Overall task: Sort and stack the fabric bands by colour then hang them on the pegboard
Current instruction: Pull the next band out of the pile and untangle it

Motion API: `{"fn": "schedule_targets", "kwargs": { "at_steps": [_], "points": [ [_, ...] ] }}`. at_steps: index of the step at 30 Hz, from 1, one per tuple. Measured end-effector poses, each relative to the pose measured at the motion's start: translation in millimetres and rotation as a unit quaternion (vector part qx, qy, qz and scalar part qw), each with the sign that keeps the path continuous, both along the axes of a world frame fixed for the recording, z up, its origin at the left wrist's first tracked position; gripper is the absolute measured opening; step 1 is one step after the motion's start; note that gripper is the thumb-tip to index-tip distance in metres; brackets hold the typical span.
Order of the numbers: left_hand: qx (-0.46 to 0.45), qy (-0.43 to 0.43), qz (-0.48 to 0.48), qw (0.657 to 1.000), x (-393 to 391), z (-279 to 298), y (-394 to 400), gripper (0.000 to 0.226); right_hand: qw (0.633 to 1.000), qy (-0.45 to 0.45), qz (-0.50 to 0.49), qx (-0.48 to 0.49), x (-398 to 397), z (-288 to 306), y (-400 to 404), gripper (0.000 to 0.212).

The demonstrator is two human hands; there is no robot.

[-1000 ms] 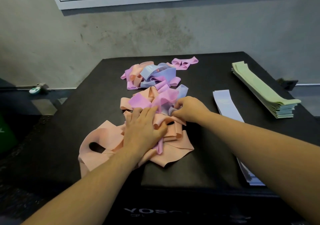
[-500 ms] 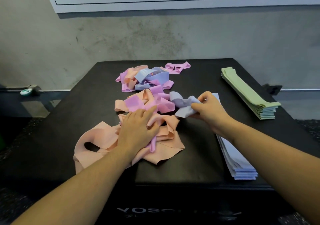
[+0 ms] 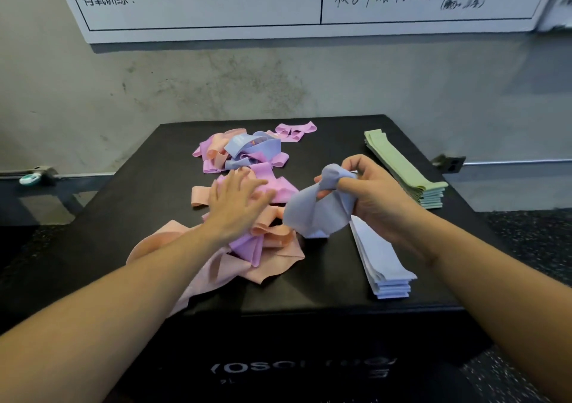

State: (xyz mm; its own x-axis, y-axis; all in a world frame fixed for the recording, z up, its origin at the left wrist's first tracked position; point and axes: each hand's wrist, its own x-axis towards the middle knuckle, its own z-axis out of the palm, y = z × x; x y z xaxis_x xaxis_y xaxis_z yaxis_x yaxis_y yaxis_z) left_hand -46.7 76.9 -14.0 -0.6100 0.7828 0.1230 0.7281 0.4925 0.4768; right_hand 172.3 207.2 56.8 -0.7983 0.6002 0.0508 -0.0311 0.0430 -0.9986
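Head view: right hand grips blue band, hiding blue stack's far end.

Whiteboard cut off by top edge; small handwriting at its right too blurred to read. Left hand covers part of mixed band pile. Right hand hides far end of blue stack. Lettering on worktop front face dim, illegible. Both forearms leave frame at bottom.
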Motion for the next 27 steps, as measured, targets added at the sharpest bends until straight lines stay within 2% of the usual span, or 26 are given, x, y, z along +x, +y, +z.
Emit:
{"fn": "schedule_targets", "kwargs": {
  "at_steps": [1,2,4,8,12,15,18,23,25,27],
  "points": [
    [0.105,-0.051,-0.012,0.993,9.6,10.6,-1.6,0.077,1.0,0.005,0.008,0.001,2.8,5.0,-3.5,0.028],
    [0.197,-0.122,-0.037,0.972,21.2,19.8,-4.3,0.077,1.0,0.011,0.016,-0.005,5.6,9.6,-6.8,0.026],
    [0.284,-0.234,-0.103,0.924,48.8,35.9,-11.8,0.069,0.999,0.021,0.031,-0.02,11.2,17.1,-13.0,0.026],
    [0.284,-0.311,-0.189,0.887,98.5,52.8,-16.3,0.054,0.998,0.015,0.044,-0.042,24.3,27.0,-23.9,0.022],
    [0.299,-0.288,-0.126,0.901,124.6,62.7,-22.1,0.03,0.996,-0.001,0.068,-0.051,42.0,36.4,-36.3,0.02],
    [0.298,-0.286,-0.113,0.903,141.1,73.1,-35.1,0.007,0.997,-0.021,0.064,-0.029,57.8,40.8,-47.7,0.021],
    [0.316,-0.305,-0.058,0.896,158.5,84.8,-48.4,0.01,0.998,-0.034,0.05,-0.016,73.1,41.4,-59.1,0.032],
    [0.344,-0.424,-0.003,0.838,185.5,107.3,-70.2,0.017,0.998,-0.05,0.047,0.002,96.4,43.0,-78.7,0.063],
    [0.349,-0.445,0.005,0.825,193.0,113.9,-76.9,0.019,0.997,-0.049,0.053,0.017,104.3,43.9,-85.8,0.06],
    [0.345,-0.45,0.018,0.823,199.1,118.1,-82.2,0.022,0.999,-0.025,0.042,0.015,112.1,45.4,-92.9,0.044]
  ]
}}
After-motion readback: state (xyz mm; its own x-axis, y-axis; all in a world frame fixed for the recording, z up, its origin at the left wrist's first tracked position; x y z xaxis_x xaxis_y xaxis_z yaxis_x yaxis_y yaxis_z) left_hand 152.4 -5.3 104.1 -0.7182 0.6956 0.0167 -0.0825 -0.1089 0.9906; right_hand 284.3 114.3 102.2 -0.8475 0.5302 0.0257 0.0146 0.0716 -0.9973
